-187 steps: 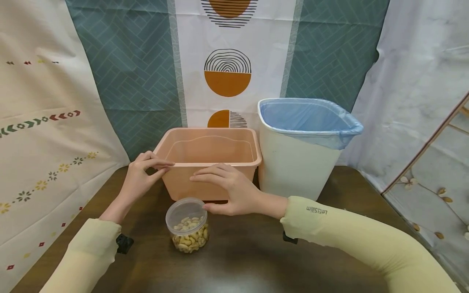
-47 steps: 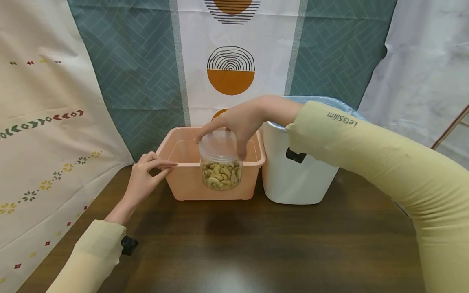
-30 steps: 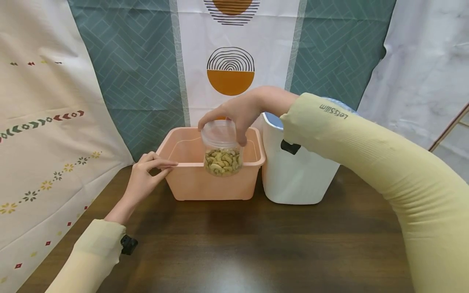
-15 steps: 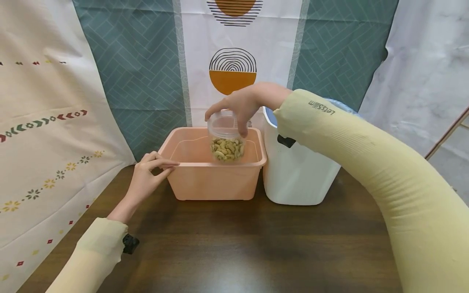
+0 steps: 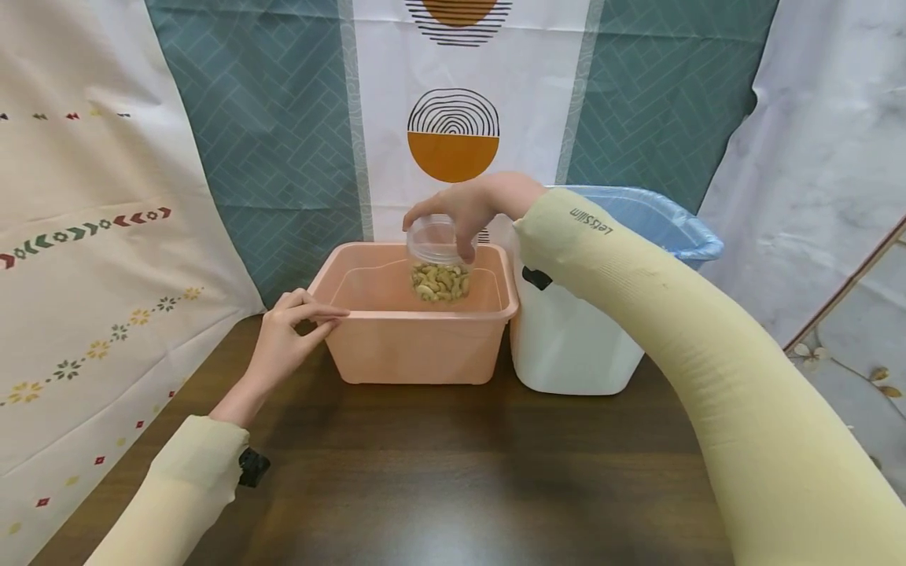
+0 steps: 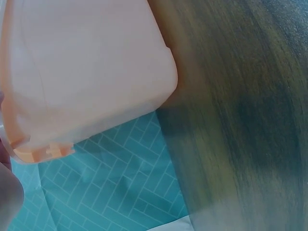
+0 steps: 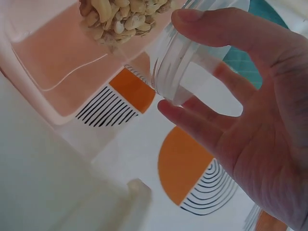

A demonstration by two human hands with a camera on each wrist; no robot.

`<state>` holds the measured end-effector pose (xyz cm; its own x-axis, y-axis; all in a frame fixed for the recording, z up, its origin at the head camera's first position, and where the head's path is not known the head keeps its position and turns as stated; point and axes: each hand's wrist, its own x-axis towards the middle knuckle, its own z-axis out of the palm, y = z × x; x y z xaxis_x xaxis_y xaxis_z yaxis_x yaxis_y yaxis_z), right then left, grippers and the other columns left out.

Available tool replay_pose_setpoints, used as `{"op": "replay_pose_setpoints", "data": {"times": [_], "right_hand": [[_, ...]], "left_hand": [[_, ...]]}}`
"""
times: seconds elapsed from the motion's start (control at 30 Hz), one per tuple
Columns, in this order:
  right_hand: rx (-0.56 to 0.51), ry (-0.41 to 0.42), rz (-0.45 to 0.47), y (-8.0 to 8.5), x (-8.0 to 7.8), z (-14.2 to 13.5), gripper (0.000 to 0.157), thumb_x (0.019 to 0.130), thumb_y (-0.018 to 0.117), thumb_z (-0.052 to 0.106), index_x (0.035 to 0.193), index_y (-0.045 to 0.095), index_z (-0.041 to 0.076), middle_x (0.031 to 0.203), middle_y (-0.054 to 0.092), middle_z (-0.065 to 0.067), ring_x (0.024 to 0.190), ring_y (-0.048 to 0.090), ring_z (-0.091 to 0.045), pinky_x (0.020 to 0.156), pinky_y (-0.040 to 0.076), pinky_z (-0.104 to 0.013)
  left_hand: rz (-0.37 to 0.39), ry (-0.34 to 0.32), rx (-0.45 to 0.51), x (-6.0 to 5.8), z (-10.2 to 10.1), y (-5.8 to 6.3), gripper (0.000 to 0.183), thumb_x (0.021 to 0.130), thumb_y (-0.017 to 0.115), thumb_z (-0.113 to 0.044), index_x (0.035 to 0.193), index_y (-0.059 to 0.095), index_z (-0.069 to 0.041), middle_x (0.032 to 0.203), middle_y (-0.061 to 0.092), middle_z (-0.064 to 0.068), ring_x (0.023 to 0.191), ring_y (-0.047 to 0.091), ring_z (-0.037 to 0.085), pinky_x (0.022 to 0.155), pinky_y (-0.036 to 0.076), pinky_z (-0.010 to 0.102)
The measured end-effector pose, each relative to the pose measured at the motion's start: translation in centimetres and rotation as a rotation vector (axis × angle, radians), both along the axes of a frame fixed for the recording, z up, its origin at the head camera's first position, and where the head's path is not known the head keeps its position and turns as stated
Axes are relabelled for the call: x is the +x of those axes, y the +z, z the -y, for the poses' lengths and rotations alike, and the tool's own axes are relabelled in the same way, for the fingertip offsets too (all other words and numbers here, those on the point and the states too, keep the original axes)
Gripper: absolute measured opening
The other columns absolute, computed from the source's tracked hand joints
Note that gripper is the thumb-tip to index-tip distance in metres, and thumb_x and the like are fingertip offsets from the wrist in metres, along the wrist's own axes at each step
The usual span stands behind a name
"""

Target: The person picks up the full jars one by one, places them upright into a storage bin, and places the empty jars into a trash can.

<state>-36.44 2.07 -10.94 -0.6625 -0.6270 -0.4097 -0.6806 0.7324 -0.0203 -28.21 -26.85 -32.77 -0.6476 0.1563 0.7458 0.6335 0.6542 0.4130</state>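
A clear plastic jar of cashews (image 5: 439, 277) hangs upright over the peach plastic bin (image 5: 418, 346), its lower part behind the front rim line. My right hand (image 5: 470, 206) grips the jar from above by its lid (image 7: 171, 62), thumb on one side and fingers on the other. My left hand (image 5: 289, 330) pinches the bin's rim at the front left corner between thumb and fingers. In the left wrist view, the bin's outer wall (image 6: 96, 62) fills much of the frame, and only a bit of the left hand (image 6: 9, 192) shows at the edge.
A tall white waste bin (image 5: 573, 346) with a blue liner (image 5: 658, 216) stands right beside the peach bin, partly behind the right sleeve. Both stand on a dark wooden table (image 5: 425, 472). Patterned cloths (image 5: 276, 102) hang behind and at both sides.
The right hand has taken hold of the jar, lifted it off the table and carried it back over the peach bin. Lately the jar moves slightly farther back. The left hand stays on the rim.
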Motion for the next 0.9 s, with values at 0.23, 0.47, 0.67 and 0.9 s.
{"op": "replay_pose_setpoints", "data": {"times": [0.23, 0.47, 0.67, 0.9], "right_hand": [[-0.028, -0.056, -0.044, -0.4, -0.9, -0.3, 0.094, 0.079, 0.073, 0.010, 0.149, 0.026, 0.051, 0.165, 0.017, 0.002, 0.139, 0.028, -0.023, 0.110, 0.041, -0.042], [-0.023, -0.074, -0.084, -0.4, -1.7, -0.1, 0.093, 0.080, 0.073, 0.010, 0.148, 0.026, 0.053, 0.163, 0.021, -0.001, 0.141, 0.027, -0.024, 0.110, 0.040, -0.045], [-0.052, -0.082, -0.073, -1.0, -2.4, 0.2, 0.091, 0.079, 0.072, 0.012, 0.148, 0.028, 0.052, 0.164, 0.021, 0.000, 0.144, 0.024, -0.023, 0.114, 0.036, -0.046], [-0.061, -0.099, -0.056, -2.0, -2.6, 0.6, 0.091, 0.077, 0.074, 0.011, 0.147, 0.031, 0.052, 0.161, 0.025, 0.003, 0.138, 0.029, -0.022, 0.107, 0.043, -0.039]], "left_hand": [[-0.007, 0.006, -0.005, -0.1, -0.1, 0.0, 0.022, 0.079, 0.079, 0.001, 0.097, 0.081, -0.012, 0.080, 0.058, 0.000, 0.081, 0.045, 0.010, 0.072, 0.033, 0.020], [0.003, 0.006, -0.004, 0.0, 0.0, 0.2, 0.022, 0.079, 0.078, 0.001, 0.098, 0.080, -0.012, 0.081, 0.058, 0.002, 0.081, 0.044, 0.008, 0.072, 0.033, 0.021], [-0.002, 0.010, -0.010, 0.0, 0.0, 0.0, 0.022, 0.079, 0.079, 0.000, 0.097, 0.080, -0.012, 0.081, 0.057, 0.001, 0.081, 0.045, 0.011, 0.072, 0.033, 0.020], [-0.003, 0.007, -0.001, -0.1, 0.0, -0.1, 0.021, 0.079, 0.079, 0.000, 0.097, 0.080, -0.012, 0.081, 0.058, 0.000, 0.082, 0.045, 0.008, 0.073, 0.034, 0.020]]}}
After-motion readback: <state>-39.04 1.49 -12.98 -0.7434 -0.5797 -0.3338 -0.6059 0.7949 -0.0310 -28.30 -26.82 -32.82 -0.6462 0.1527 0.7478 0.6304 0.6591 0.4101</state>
